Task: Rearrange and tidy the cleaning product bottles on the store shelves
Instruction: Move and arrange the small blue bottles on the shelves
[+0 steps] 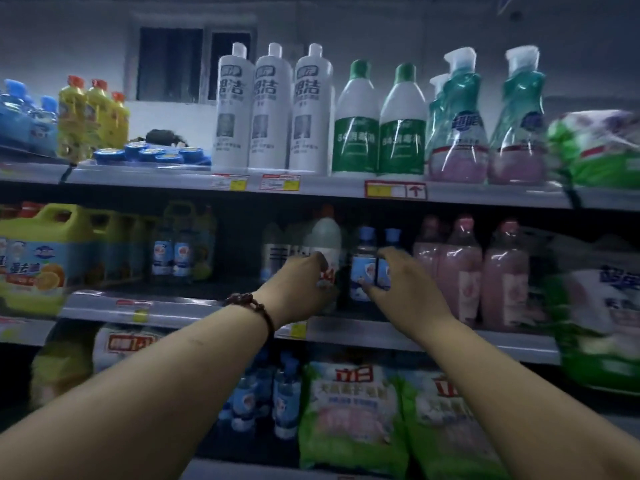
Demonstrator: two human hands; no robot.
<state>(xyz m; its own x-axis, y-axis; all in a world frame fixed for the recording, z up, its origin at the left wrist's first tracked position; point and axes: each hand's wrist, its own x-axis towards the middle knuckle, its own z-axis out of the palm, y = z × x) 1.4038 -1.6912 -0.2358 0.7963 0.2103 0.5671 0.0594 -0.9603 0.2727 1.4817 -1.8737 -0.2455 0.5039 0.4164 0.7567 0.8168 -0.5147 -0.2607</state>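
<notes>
Both bare forearms reach in over the bottom shelf, where green bags (349, 403) lie beside small blue-capped bottles (285, 400). A bead bracelet (258, 306) sits on the left wrist.

On the middle shelf (180, 308) the left hand (301, 282) grips a pale bottle (325, 244) with a red-marked label, fingers wrapped round its body. Just right of it, the right hand (405, 285) closes on the blue bottles (363, 265), thumb low across the front and fingers over the top. Pink bottles (460, 271) crowd close on the right. A gap and then a yellow jug (41, 251) lie to the left.

On the top shelf (329, 187) stand three white bottles (270, 109), two green-capped bottles (377, 126), teal sprayers (485, 123), blue tins (152, 154) and yellow bottles (90, 116).
</notes>
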